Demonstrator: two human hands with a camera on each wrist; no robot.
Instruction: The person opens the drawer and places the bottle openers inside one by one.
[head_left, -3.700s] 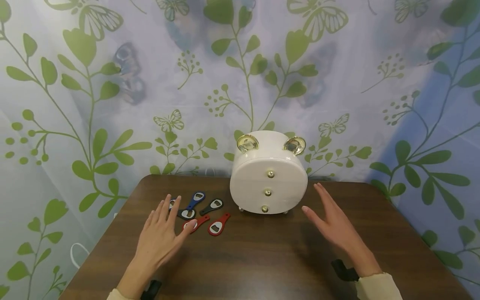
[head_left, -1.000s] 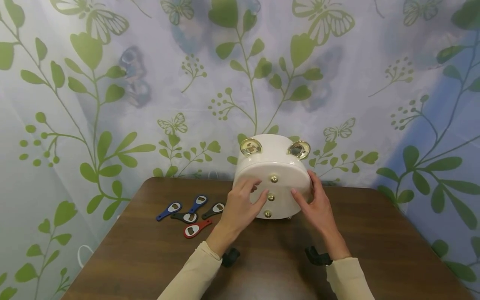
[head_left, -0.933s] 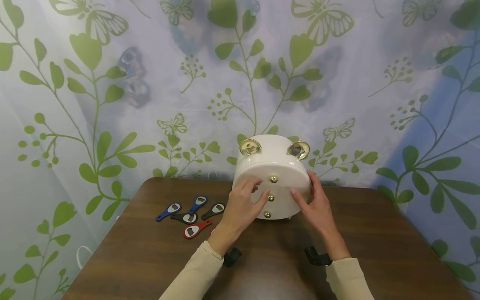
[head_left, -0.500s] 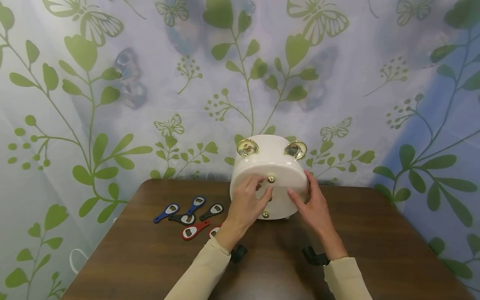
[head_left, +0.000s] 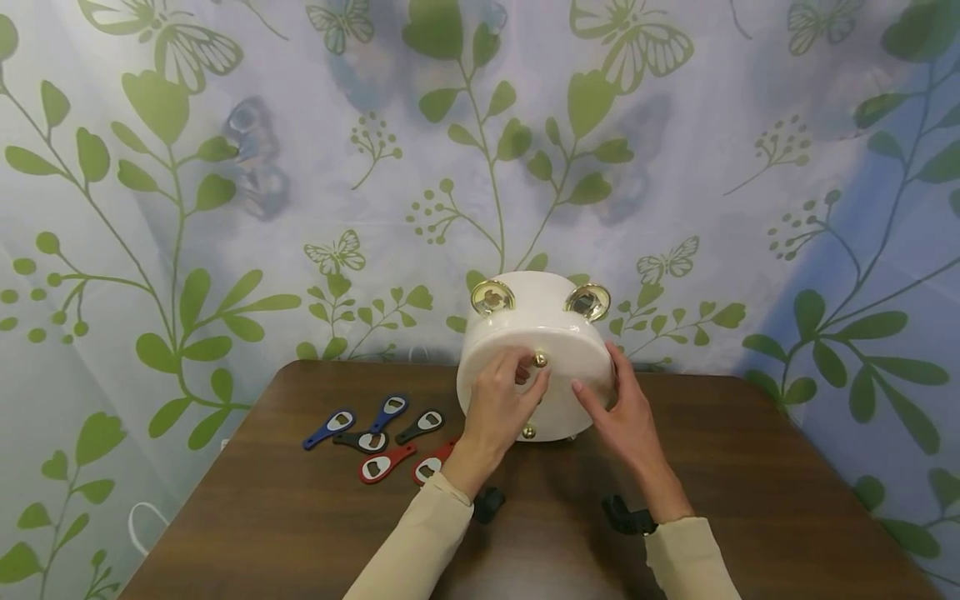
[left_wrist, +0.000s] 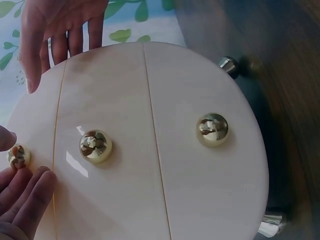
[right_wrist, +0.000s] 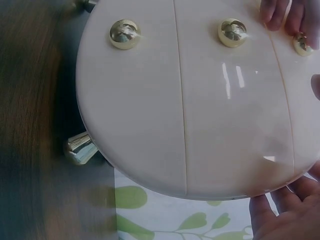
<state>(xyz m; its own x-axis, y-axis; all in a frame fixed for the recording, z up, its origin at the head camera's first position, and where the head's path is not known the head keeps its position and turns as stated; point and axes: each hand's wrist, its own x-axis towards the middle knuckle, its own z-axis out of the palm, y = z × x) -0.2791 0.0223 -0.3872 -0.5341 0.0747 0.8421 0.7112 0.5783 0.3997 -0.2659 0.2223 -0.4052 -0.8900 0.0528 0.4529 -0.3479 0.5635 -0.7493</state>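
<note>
A glossy white, rounded small drawer cabinet (head_left: pixel 558 417) stands at the back of the table, with two gold ear shapes on top and gold knobs down its front. My left hand (head_left: pixel 498 408) pinches the top drawer knob (left_wrist: pixel 19 156) between thumb and fingers. My right hand (head_left: pixel 624 417) holds the cabinet's right side, thumb against the front and fingers round the edge. Thin seams divide the front into three drawers, all flush in the left wrist view. The middle knob (left_wrist: pixel 95 146) and bottom knob (left_wrist: pixel 212 130) are free of fingers.
Several bottle openers lie left of the cabinet: blue (head_left: pixel 330 427), black (head_left: pixel 422 425) and red (head_left: pixel 386 463) ones. The brown table (head_left: pixel 247 500) ends close behind the cabinet, where a leaf-patterned curtain (head_left: pixel 360 167) hangs.
Both hands were apart over the table at first, then came to the cabinet. Lately my left hand has shifted slightly up and right onto the top knob, while my right hand stays in place.
</note>
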